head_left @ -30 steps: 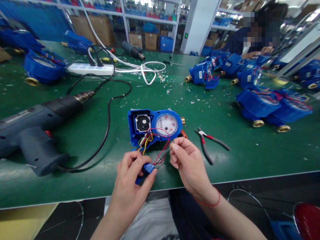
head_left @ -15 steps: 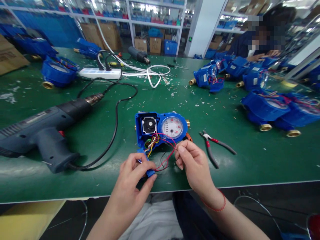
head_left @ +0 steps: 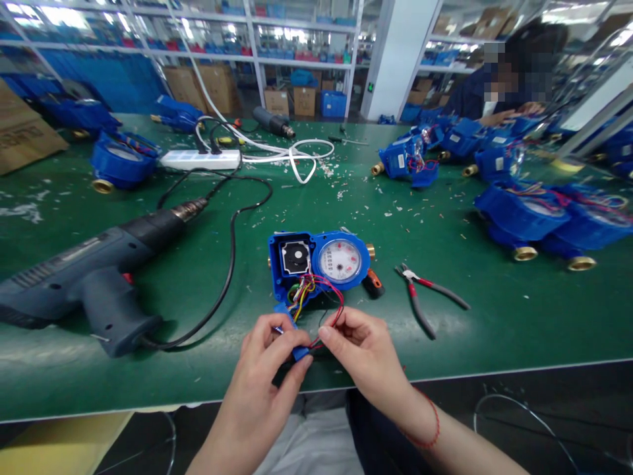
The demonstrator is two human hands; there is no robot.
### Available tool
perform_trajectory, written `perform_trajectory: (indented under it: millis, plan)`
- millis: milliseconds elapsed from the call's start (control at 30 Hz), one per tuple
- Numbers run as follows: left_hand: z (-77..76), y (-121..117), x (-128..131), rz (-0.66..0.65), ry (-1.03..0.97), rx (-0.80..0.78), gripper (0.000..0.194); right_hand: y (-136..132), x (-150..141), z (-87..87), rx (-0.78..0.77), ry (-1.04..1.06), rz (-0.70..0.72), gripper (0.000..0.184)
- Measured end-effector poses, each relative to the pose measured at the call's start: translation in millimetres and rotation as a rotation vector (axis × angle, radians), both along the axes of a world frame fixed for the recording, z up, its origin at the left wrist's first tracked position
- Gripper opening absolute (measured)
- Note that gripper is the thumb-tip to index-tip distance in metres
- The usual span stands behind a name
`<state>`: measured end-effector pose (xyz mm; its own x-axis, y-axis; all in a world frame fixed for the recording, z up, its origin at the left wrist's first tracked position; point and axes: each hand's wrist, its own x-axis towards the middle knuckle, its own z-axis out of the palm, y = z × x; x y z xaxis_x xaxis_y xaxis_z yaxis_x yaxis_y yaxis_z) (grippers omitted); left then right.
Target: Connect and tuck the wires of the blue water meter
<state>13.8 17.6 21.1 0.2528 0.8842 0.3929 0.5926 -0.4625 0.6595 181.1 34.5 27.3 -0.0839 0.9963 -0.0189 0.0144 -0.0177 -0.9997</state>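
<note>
A blue water meter with a round dial and an uncovered square compartment lies on the green table in front of me. Coloured wires run out of its compartment towards my hands. My left hand grips a small blue part, partly hidden by the fingers. Red and black wires loop from the meter to my right hand, which pinches them close beside the blue part. Just right of the meter lies an orange-and-black handle, its far end hidden.
Cutting pliers lie spread at the right. A heat gun and its black cable take up the left. Behind are a white power strip and more blue meters. A person sits at the far right.
My right hand has moved left and slightly down with the wires, up to the blue part in my left hand. The orange-and-black handle now shows more. The whole view has shifted slightly.
</note>
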Motion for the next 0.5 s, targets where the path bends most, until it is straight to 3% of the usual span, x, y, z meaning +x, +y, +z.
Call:
perform_trajectory:
  millis: [300,500]
  plan:
    - [-4.7,-1,-2,0.005,0.017,-0.036,0.017,8,9,4.7,0.004,0.015,-0.040,0.028]
    - [-3.2,-1,-1,-0.003,0.002,-0.037,0.016,8,15,8.7,0.137,-0.082,0.017,0.031]
